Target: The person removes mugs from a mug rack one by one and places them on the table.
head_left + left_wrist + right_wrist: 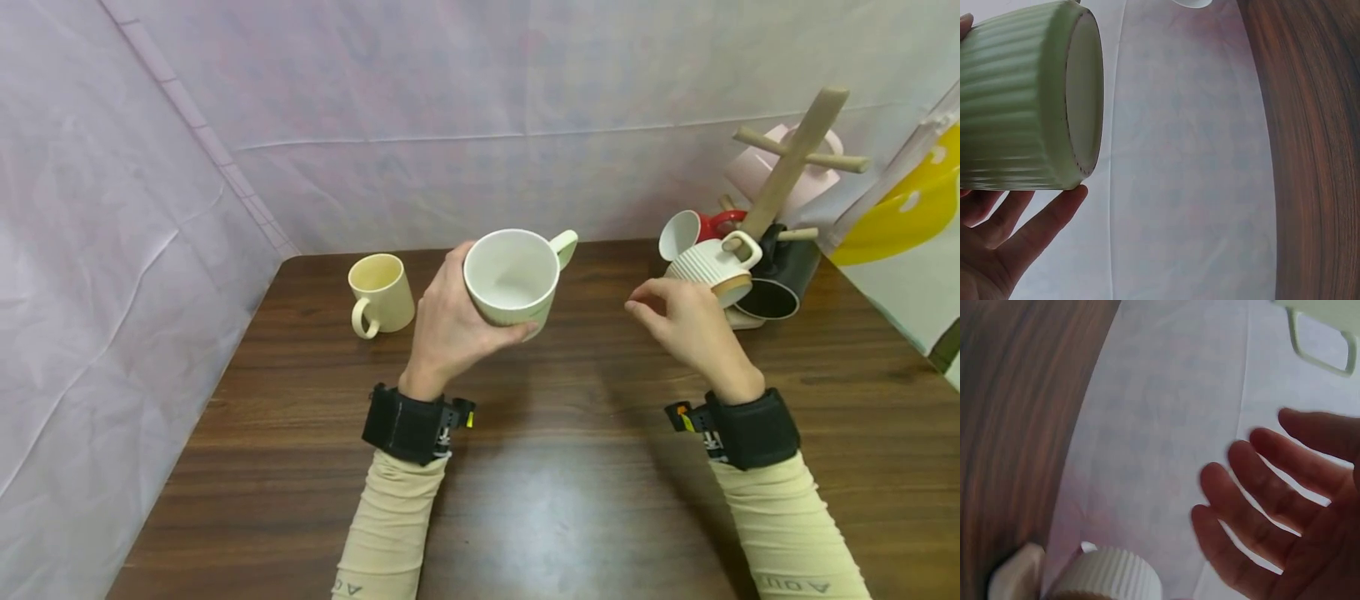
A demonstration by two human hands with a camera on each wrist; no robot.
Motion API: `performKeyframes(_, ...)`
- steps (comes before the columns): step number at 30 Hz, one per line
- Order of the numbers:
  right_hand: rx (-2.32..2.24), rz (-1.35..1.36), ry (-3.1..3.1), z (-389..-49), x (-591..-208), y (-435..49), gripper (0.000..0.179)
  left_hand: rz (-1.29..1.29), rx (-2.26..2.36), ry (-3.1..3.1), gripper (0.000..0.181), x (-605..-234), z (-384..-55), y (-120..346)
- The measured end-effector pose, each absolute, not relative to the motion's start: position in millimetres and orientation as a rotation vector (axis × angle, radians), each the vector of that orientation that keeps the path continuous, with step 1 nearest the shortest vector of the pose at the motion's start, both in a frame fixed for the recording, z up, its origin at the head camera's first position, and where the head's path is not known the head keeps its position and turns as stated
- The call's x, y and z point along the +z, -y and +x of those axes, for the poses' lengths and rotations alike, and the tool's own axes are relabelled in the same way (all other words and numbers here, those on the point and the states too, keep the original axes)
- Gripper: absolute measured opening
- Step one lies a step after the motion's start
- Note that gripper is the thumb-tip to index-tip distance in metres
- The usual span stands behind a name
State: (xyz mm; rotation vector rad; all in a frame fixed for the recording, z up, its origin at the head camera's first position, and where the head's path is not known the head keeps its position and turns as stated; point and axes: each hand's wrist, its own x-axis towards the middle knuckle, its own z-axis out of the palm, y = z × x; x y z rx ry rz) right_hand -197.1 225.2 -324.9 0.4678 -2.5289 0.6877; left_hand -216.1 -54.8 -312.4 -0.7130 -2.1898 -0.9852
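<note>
A ribbed light green mug [512, 279], white inside, is held above the table by my left hand [457, 321]. The thumb lies along its near side and the fingers wrap the left side; its handle points right. In the left wrist view the green mug [1016, 100] shows its pale base, with fingers [1041, 234] against it. My right hand [690, 325] holds nothing, its fingers loosely bent in the right wrist view. Just behind it, a white ribbed mug [708, 265] with a tan base hangs on a wooden mug rack [795, 167].
A yellow mug [381, 296] stands upright on the dark wooden table [315, 467], left of my left hand. The rack also bears a red mug [686, 233], a black mug [783, 283] and a pink mug [757, 171]. White cloth [450, 117] hangs behind the table.
</note>
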Motion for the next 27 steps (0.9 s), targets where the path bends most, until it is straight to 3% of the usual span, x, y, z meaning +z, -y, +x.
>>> performKeyframes(27,0.487,0.501,2.549,-196.7,-325.4,-225.4,0.005,-0.505,-1.112,2.086,0.094,-328.2,-234.2,61.4)
